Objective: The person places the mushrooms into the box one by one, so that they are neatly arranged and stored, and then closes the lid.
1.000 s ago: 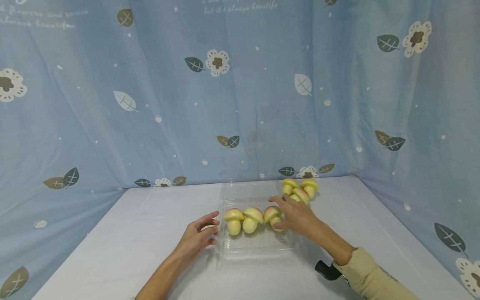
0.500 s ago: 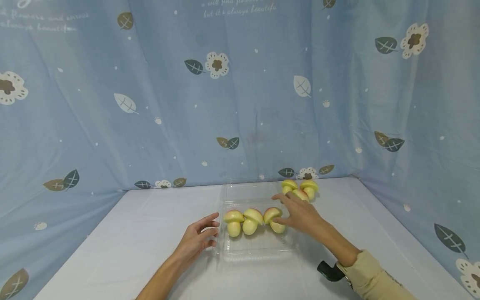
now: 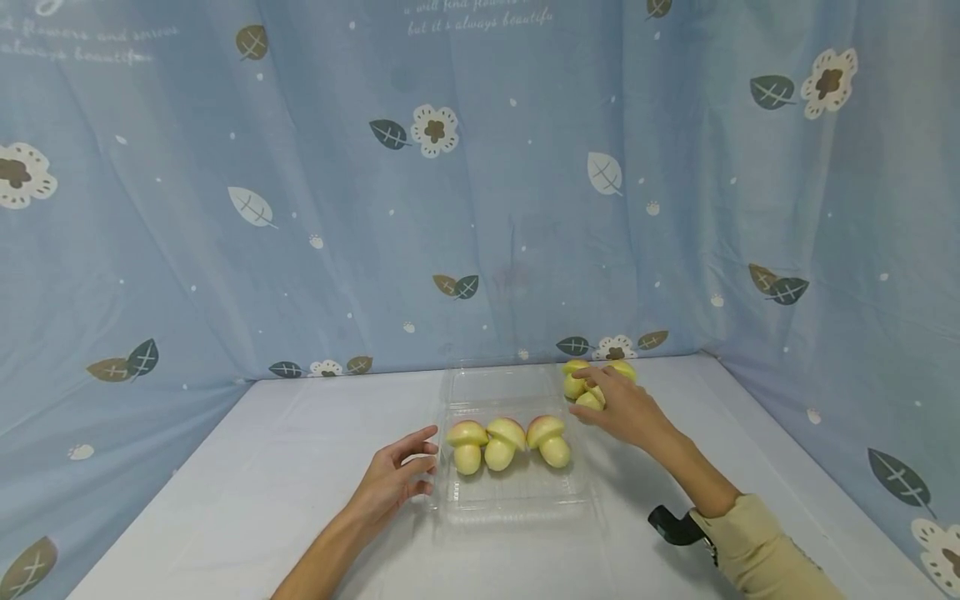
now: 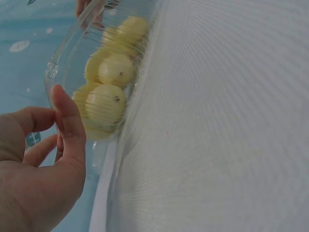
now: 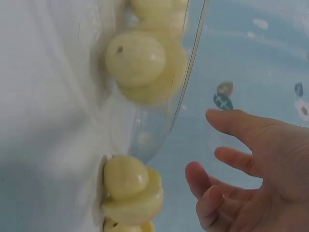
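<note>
A clear plastic clamshell box (image 3: 517, 492) lies unfolded on the white table. Inside its near half, three yellow-green toy mushrooms with pinkish caps sit side by side: a left mushroom (image 3: 467, 457), a middle mushroom (image 3: 500, 452) and a right mushroom (image 3: 555, 451). My left hand (image 3: 390, 479) is at the box's left side, its relaxed fingertips right at the clear rim (image 4: 52, 72). Beyond the box's right side, my right hand (image 3: 626, 408), fingers spread and loosely bent, overlaps a small group of loose mushrooms (image 3: 575, 386), partly hiding them. Nothing shows between its fingers in the right wrist view.
The box's clear lid (image 3: 495, 383) reaches back towards the blue patterned curtain (image 3: 337, 208) behind the table. Under my right sleeve shows a black curved object (image 3: 671, 527). White tabletop (image 3: 322, 433) stretches out on both sides of the box.
My right hand has left the right mushroom in the box and moved back and to the right, over the loose mushrooms. My left hand has stayed beside the box.
</note>
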A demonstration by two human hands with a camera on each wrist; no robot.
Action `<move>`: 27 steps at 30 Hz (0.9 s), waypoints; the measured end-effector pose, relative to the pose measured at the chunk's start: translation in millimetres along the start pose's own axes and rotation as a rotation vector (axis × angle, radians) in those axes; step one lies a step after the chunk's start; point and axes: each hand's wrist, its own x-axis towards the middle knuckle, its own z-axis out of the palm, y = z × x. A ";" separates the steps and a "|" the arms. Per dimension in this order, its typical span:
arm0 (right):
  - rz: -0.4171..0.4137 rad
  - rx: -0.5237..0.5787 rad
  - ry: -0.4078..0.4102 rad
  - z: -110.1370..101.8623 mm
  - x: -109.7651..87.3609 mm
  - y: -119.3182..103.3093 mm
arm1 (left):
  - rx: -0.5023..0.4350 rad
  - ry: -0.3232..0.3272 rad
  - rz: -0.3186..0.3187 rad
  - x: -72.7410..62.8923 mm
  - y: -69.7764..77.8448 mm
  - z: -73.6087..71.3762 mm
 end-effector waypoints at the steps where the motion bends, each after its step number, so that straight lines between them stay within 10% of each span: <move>1: 0.006 0.005 0.000 -0.7 0.2 2.3 | 0.000 0.000 -0.001 -0.1 0.0 0.0; 27: 0.169 -0.032 0.048 14.4 5.4 43.6 | 0.026 0.016 0.001 -1.2 0.3 2.1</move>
